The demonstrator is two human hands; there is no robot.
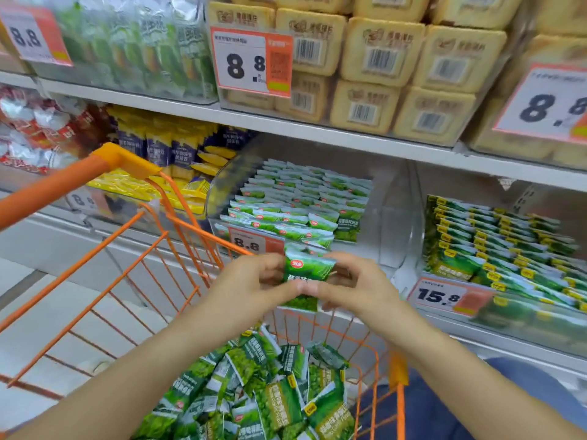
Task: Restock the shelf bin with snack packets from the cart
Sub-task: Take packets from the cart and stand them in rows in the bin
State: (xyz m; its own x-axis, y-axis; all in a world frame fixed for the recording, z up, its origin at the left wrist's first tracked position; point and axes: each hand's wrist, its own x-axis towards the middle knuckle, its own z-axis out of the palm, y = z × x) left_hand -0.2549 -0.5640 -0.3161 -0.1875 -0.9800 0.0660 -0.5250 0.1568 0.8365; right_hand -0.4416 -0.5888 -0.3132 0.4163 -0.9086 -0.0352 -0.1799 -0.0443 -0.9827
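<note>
We hold green snack packets (306, 273) at frame centre, above orange cart (165, 236). Left hand (254, 282) grips stack from 9 o'clock, fingers curled round edge. Right hand (352, 284) grips from 3 o'clock, thumb across front. Shelf bin (390, 217) lies at 12 o'clock of hands, rows of same packets inside. Loose packets (263, 395) fill cart at 6 o'clock.

The setting was a retail shop aisle. Tiered shelves (317, 130) carried clear bins of packaged snacks (295, 198), orange-bordered price tags (252, 63) hung along the shelf edges, and an orange wire shopping cart (133, 223) stood against the lower shelf's front edge.
</note>
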